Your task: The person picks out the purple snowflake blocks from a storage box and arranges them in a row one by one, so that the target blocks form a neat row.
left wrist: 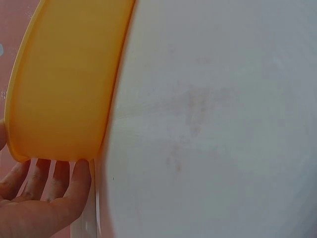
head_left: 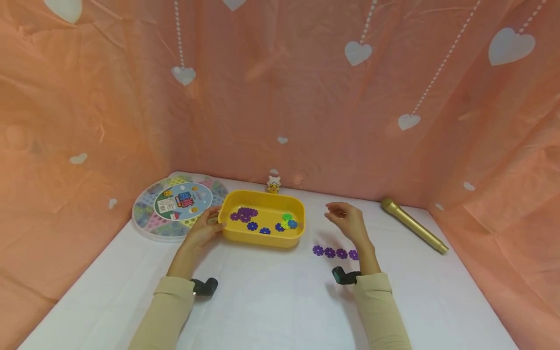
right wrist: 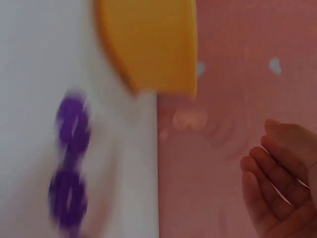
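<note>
The left hand (head_left: 204, 231) grips the left end of a yellow plastic tray (head_left: 258, 237), its thumb at the near rim and its four fingers spread along the end wall. The right hand (head_left: 350, 221) is raised to the right of the tray, well apart from it, holding nothing, its fingers loosely bent with a gap between thumb and fingertips. The tray sits toward the far side of the white-covered surface (head_left: 280, 306). Inside it, a cluster of purple flower-shaped discs (head_left: 246, 214) lies toward the left, blue discs (head_left: 252, 226) lie nearer the front, and a green disc (head_left: 287, 217) lies at the right among yellow-green and blue ones. Right of the tray runs a row of purple discs (head_left: 330, 253), edge to edge, its right end partly hidden by the right forearm; the right wrist view blurs whether they interlock. A round game box (head_left: 183, 201) with a printed lid lies at the left, just beside the tray. Behind the tray stands a small figurine (head_left: 273, 184), and a gold microphone (head_left: 414, 226) lies slanted at the far right. Pinkish-orange curtains (head_left: 280, 97) printed with white hearts enclose the surface.
</note>
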